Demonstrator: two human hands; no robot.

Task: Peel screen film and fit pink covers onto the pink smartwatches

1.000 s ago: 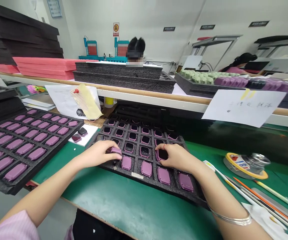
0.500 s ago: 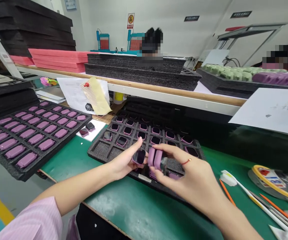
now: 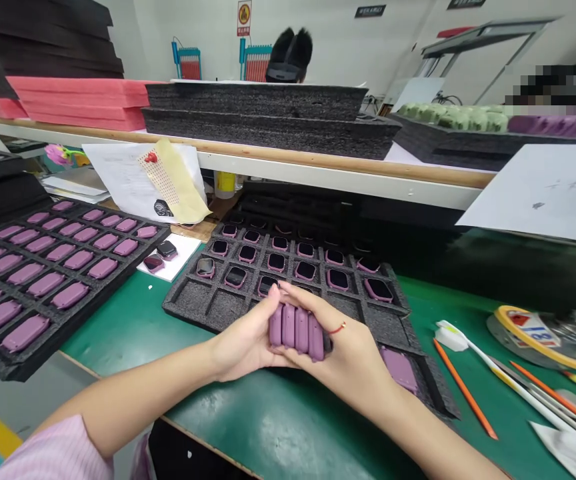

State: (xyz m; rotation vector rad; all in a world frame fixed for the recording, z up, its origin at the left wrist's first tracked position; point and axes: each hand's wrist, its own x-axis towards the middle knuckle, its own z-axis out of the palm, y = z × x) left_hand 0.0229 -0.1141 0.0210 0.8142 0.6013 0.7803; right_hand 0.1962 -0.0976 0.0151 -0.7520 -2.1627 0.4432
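Purple it is, between the palms: four purple cases [image 3: 297,330] are now held on edge, side by side, as one tight row. Half a second ago a dark-faced piece was being held apart in the left hand [image 3: 248,341], while upright pieces were pinched by the right hand [image 3: 355,340]; now the two lots have been brought together. With that, it seems, a single block is being managed rather than loose pieces, and its order appears to depend on even pressure from both sides.

Both hands are closed around the row, fingertips brought together at the top, the cases pressed between them. Whether any further piece is covered by the fingers cannot be told.

Taking the hands as the dial's centre, the near foam tray [image 3: 174,310] is spread toward twelve, its farther rows filled with dark-screened watches [image 3: 305,270]. Between three and four, a single purple case [image 3: 399,369] is seen in that tray, partly hidden by the right wrist. Between nine and ten, more purple pieces are held in the left-side tray [image 3: 3,367]; at ten, a white card [image 3: 181,257] is topped by two small pieces. At three, a tape roll [image 3: 533,340] is parked.
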